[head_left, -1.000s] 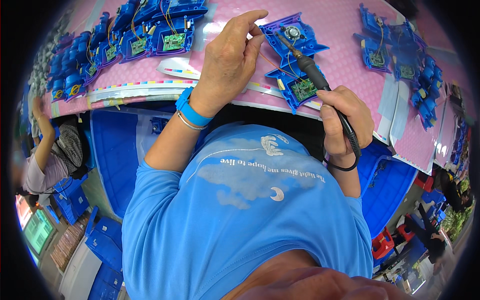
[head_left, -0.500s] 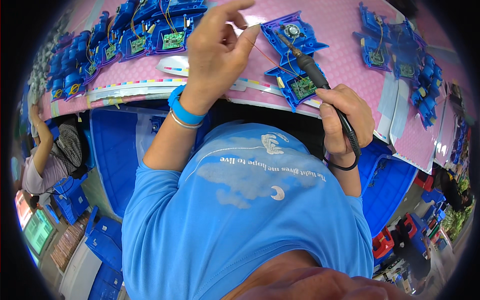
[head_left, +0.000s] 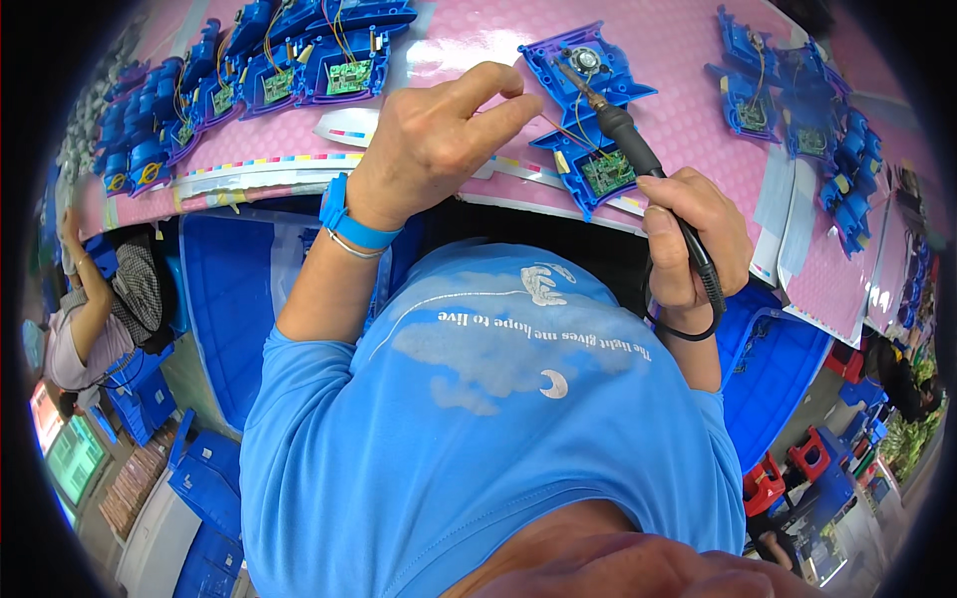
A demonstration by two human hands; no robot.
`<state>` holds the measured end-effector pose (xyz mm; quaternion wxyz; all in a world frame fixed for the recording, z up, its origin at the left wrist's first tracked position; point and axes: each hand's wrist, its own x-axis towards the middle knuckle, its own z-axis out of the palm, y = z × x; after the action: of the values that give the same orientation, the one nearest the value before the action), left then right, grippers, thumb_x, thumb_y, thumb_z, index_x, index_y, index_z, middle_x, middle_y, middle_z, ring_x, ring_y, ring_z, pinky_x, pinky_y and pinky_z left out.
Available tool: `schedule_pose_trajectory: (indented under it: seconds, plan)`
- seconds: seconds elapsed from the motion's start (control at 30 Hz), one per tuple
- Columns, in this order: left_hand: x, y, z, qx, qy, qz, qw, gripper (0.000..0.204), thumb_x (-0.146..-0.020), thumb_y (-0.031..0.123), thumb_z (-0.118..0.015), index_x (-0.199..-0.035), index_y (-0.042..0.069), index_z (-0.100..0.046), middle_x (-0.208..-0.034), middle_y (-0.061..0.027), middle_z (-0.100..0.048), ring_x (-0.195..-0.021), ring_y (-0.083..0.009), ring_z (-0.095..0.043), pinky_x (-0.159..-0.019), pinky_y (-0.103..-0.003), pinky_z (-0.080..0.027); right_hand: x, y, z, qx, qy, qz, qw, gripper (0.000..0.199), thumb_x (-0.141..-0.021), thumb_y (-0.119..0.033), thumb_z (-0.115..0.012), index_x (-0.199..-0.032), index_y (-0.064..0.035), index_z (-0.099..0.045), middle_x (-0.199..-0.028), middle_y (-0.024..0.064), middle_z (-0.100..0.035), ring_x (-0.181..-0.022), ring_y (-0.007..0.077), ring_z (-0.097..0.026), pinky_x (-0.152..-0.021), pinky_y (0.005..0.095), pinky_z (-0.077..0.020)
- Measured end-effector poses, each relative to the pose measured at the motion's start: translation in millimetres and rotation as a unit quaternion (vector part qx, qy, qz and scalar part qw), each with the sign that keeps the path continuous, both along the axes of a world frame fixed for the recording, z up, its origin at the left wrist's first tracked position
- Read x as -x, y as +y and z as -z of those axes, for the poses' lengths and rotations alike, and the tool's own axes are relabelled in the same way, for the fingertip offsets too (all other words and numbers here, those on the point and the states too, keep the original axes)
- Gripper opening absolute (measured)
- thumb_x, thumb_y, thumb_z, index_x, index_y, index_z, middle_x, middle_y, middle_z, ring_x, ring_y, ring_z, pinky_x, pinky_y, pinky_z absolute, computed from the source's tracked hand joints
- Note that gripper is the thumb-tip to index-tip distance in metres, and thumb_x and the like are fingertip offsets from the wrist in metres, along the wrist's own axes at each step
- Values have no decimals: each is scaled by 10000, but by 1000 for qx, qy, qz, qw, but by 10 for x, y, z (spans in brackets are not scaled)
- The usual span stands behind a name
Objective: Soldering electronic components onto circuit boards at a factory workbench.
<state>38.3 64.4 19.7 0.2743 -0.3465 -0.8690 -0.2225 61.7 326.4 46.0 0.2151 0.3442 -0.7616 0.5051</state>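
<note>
My right hand grips a soldering iron with a black handle and cable. The metal tip points away from me, over a blue plastic housing half with a round speaker. Nearer to me, a second blue shell piece holds a green circuit board, with thin wires running from it. My left hand is left of these parts, thumb and forefinger pinched at the end of a thin red wire. The very end of the wire is hidden by the fingertips.
Blue housings with green boards stand in rows on the pink table at the left. More housings lie at the right. Blue bins are below the table edge. Another person is at the far left.
My left hand has come down toward me, bringing the wire end closer to the board. The soldering iron and my right hand have shifted only slightly.
</note>
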Motion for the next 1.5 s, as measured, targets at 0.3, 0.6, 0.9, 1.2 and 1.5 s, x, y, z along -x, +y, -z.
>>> schedule_pose_trajectory:
  seconds: [0.3,0.6,0.9,1.2,1.5]
  plan:
    - [245,60,68,16,67,32,997,255,-781,52,-733,-1035,35,-710,-1036,-71,-719,-778,-207,-735,-592,-283,-587,-12,52,62,43,-26,14,999,189,-746,24,-686,-930,58,-712,-730,151,-689,-551,245,-622,-515,333,-475]
    - [257,66,98,16,15,23,1000,247,-788,64,-807,-1021,61,-724,-1020,-57,-740,-799,-205,-737,-634,-287,-593,-8,28,40,15,-41,13,999,207,-813,2,-626,-978,103,-698,-692,122,-611,-594,188,-559,-553,309,-425]
    - [260,49,108,14,12,22,1000,235,-787,65,-810,-1003,55,-717,-1013,-57,-740,-798,-209,-736,-638,-288,-593,-4,33,58,21,-34,18,999,191,-792,-6,-663,-957,79,-707,-716,139,-655,-578,220,-599,-542,321,-460]
    - [289,51,139,0,18,31,999,199,-806,71,-756,-992,45,-690,-1024,-60,-716,-772,-227,-728,-607,-303,-586,-12,45,79,45,-27,16,998,191,-754,14,-681,-932,79,-707,-743,165,-696,-555,253,-627,-519,337,-484]
    - [278,59,134,-3,13,26,1000,191,-814,80,-761,-992,50,-700,-1016,-54,-716,-772,-222,-728,-599,-303,-581,-30,38,55,51,-32,8,998,192,-762,36,-678,-945,91,-699,-754,180,-699,-555,253,-626,-516,331,-481]
